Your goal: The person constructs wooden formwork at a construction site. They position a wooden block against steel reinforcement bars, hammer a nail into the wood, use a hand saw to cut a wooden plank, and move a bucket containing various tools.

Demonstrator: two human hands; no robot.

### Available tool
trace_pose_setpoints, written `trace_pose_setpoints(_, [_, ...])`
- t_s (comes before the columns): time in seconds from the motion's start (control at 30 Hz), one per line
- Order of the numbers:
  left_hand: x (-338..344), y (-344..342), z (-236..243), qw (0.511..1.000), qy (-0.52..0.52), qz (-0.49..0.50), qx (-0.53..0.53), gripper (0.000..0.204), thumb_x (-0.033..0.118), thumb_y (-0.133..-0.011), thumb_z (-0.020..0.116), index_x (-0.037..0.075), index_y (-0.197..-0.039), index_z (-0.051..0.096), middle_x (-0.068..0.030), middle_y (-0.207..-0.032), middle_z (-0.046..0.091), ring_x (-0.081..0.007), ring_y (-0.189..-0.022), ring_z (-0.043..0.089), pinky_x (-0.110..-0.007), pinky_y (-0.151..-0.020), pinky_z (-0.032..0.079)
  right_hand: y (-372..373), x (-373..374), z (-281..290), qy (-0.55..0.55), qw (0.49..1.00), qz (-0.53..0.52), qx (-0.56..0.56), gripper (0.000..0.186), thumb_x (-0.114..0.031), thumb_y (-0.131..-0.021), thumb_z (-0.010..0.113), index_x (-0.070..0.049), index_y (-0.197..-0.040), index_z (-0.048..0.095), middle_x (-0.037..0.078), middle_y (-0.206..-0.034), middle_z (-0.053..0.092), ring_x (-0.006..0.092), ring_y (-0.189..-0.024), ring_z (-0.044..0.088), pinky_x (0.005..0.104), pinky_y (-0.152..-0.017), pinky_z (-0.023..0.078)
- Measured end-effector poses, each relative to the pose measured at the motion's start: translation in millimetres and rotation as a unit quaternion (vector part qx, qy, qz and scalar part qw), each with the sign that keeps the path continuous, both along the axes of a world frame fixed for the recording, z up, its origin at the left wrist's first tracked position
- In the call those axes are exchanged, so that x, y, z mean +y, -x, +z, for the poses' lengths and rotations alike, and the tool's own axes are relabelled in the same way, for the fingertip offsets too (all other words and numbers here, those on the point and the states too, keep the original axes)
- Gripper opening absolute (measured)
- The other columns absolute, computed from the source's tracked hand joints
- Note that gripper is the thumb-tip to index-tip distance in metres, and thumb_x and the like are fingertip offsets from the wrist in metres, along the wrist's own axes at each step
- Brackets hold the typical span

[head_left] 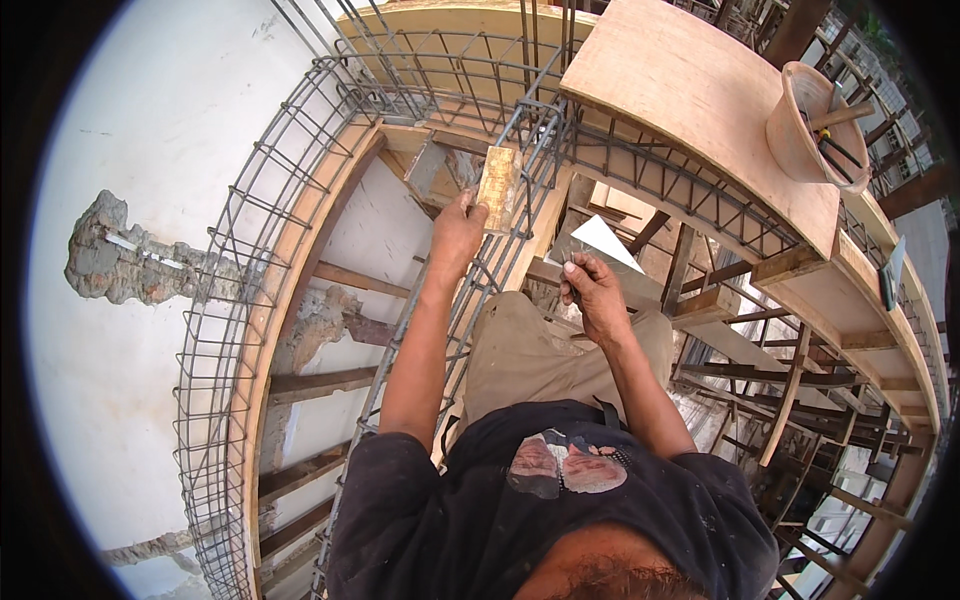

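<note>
From the head view, I see the person's left hand (458,235) gripping a wood block (500,188) by its lower left edge, over the bars (483,270) of the middle beam; whether block and bars touch, I can't tell. The right hand (597,295) is raised above the trousers (560,350), thumb and fingers drawn together; fine strands show near the fingertips, too thin for me to say if they're held. Beyond, to the right, a bucket (792,112) of tools sits on plywood (680,85). A rebar cage (215,370) curves along the left wall (150,120).
</note>
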State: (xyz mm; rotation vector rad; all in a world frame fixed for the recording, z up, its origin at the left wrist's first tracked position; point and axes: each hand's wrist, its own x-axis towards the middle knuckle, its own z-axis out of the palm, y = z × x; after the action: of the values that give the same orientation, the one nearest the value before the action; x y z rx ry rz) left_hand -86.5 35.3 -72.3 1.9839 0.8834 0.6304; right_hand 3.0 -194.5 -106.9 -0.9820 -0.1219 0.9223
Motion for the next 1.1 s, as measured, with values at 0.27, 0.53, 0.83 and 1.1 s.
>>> trace_pose_setpoints(0.27, [-10, 5, 17, 0.999, -0.019, 0.04, 0.004, 0.04, 0.023, -0.093, 0.059, -0.002, -0.124, 0.062, -0.0277, -0.115, 0.066, -0.0418, -0.108, 0.063, -0.044, -0.093, 0.049, -20, 68, 47, 0.077, 0.974, 0.01, -0.211, 0.02, -0.014, -0.091, 0.073, 0.001, -0.104, 0.066, -0.002, -0.075, 0.058, 0.0057, -0.063, 0.05, 0.0208, -0.052, 0.039])
trace_pose_setpoints(0.53, [-25, 2, 28, 0.979, -0.18, 0.094, 0.011, 0.045, 0.014, -0.088, 0.065, 0.001, -0.13, 0.058, -0.0206, -0.126, 0.062, -0.0392, -0.113, 0.061, -0.045, -0.095, 0.049, -19, 109, 46, 0.095, 0.93, 0.028, -0.355, 0.028, -0.021, -0.091, 0.072, 0.003, -0.105, 0.067, 0.0, -0.08, 0.062, 0.0086, -0.07, 0.051, 0.0268, -0.065, 0.044])
trace_pose_setpoints(0.83, [-41, 21, 37, 0.884, -0.414, -0.215, -0.019, 0.052, 0.0, -0.085, 0.064, 0.006, -0.136, 0.055, -0.013, -0.11, 0.067, -0.0307, -0.098, 0.064, -0.043, -0.087, 0.051, -6, 63, 57, 0.032, 0.98, 0.064, -0.186, 0.02, -0.018, -0.096, 0.067, 0.0, -0.107, 0.066, -0.001, -0.078, 0.062, 0.004, -0.061, 0.051, 0.0191, -0.052, 0.039])
trace_pose_setpoints(1.1, [-121, 44, 2, 0.933, -0.254, -0.255, 0.024, 0.04, 0.003, -0.093, 0.056, 0.0, -0.133, 0.051, -0.0123, -0.087, 0.064, -0.0259, -0.076, 0.063, -0.036, -0.072, 0.05, 6, -4, 5, -0.002, 0.987, -0.162, -0.022, 0.02, -0.021, -0.098, 0.066, -0.003, -0.107, 0.063, -0.002, -0.084, 0.061, 0.0058, -0.072, 0.054, 0.0224, -0.063, 0.044])
